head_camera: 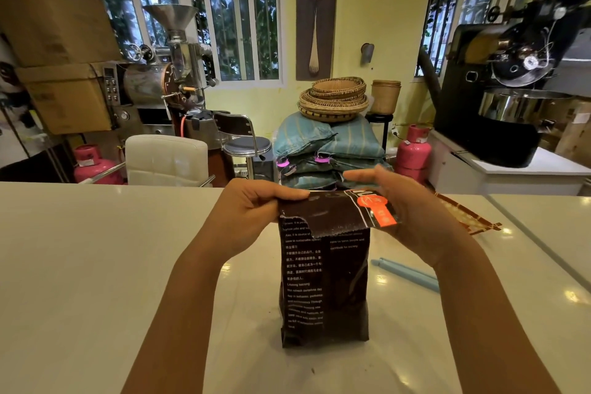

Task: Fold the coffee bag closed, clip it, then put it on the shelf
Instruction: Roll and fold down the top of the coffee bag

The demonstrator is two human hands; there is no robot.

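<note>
1. I see the coffee bag point(324, 285) standing upright on the pale glossy surface point(96, 265) at the centre of the frame, its dark printed face towards me.
2. Its top is folded over into a flap that hangs down the near face; an orange label sits at the flap's right end. What is inside the bag I cannot see, since the fold shuts the mouth from view.
3. My left hand point(246, 211) pinches the left end of the fold, thumb lying along the top edge.
4. My right hand point(406, 211) grips the right end of the flap from behind, fingers stretched out flat above the bag towards the left.
5. A pale blue clip point(406, 275) lies flat on the surface just right of the bag, partly hidden behind my right forearm.
6. A brown patterned packet point(467, 217) lies further right on the surface, mostly covered by my right hand.
7. Beyond the surface, in the upper centre, stacked woven baskets point(334, 99) rest on teal sacks point(329, 141); their contents are out of sight.
8. A coffee roaster point(511, 86) stands at the upper right, cut off by the frame edge.
9. The small print on the bag is too fine to read.
</note>
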